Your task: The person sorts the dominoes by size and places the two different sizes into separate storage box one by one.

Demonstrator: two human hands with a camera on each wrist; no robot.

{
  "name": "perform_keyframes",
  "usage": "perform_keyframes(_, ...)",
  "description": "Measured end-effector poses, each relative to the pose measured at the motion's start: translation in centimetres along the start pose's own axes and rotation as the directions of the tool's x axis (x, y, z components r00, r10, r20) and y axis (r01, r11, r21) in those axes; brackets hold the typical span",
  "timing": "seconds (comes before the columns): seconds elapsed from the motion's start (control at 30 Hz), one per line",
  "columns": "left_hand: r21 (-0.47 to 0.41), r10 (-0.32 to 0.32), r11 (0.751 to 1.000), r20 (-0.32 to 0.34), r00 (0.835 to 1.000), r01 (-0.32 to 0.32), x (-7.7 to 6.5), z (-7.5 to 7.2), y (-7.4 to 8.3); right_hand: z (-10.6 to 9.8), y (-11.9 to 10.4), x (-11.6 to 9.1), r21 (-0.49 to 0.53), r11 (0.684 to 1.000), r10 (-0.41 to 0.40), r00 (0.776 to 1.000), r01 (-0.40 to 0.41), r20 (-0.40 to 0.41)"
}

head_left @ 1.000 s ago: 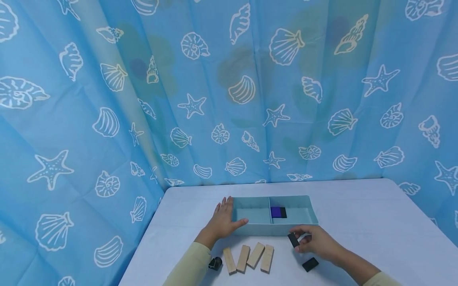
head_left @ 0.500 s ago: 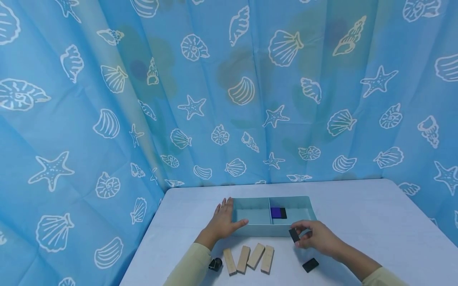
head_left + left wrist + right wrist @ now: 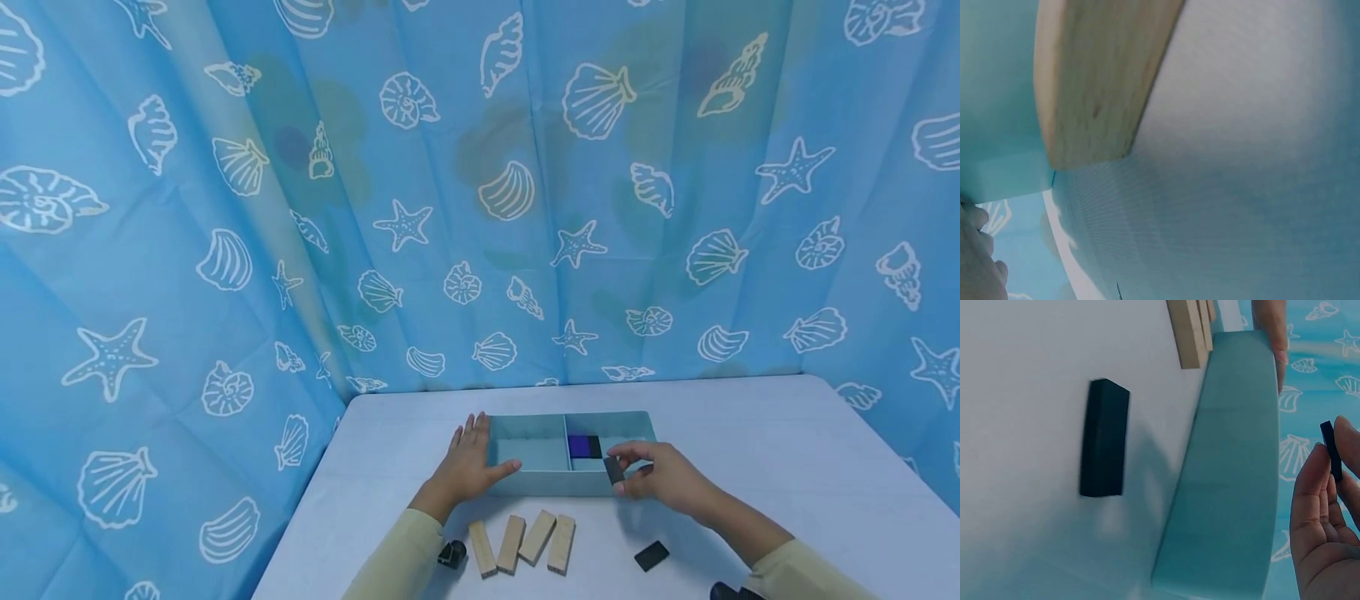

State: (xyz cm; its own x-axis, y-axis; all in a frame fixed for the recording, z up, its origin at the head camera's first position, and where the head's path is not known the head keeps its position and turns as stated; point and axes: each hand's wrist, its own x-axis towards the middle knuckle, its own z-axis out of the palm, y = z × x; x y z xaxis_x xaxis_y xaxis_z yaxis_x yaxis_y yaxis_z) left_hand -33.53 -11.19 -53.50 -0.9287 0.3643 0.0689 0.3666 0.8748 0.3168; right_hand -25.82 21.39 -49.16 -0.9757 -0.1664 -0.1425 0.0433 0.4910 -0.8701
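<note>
My right hand (image 3: 667,479) pinches a small black block (image 3: 613,471) between fingertips and thumb, at the front right of a pale teal two-compartment box (image 3: 540,484). In the right wrist view the held block (image 3: 1331,450) shows edge-on. My left hand (image 3: 467,467) rests on the box's left end, fingers straight, thumb over the front rim. A purple block (image 3: 578,447) and a black block (image 3: 595,447) lie side by side in the right compartment, against the divider. Another black block (image 3: 651,556) lies on the table below my right hand.
Several bare wooden blocks (image 3: 510,543) lie in a loose row before the box; one wooden block (image 3: 1100,81) looms large in the left wrist view. A white cloth covers the table (image 3: 757,450). Behind it hangs a blue shell-print curtain (image 3: 465,250).
My right hand has lifted the black block upward from in front of the box to its front rim. My left hand has stayed in place on the box.
</note>
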Motion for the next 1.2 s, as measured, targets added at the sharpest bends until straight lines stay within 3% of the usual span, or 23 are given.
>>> perform_keyframes(0.47, 0.086, 0.025, 0.996, -0.009, 1.0, -0.024, 0.2, -0.4, 0.0, -1.4, 0.1, 2.1, -0.071, 0.997, -0.044, 0.998, 0.041, -0.04)
perform_keyframes(0.8, 0.097, 0.015, 0.995, 0.008, 1.0, -0.015, -0.1, -0.3, 0.1, -1.6, -0.1, 3.3, -0.116, 0.991, -0.073, 0.996, 0.066, -0.055)
perform_keyframes(1.03, 0.087, 0.01, 0.996, -0.004, 1.0, -0.009, -0.1, -0.2, 0.1, -1.4, 0.2, 4.9, -0.103, 0.994, -0.048, 0.998, 0.044, -0.036)
perform_keyframes(1.2, 0.08, 0.007, 0.997, -0.011, 1.0, -0.006, 0.0, -0.1, 0.1, -1.2, 0.4, 6.1, -0.162, 0.986, -0.053, 0.997, 0.045, -0.047)
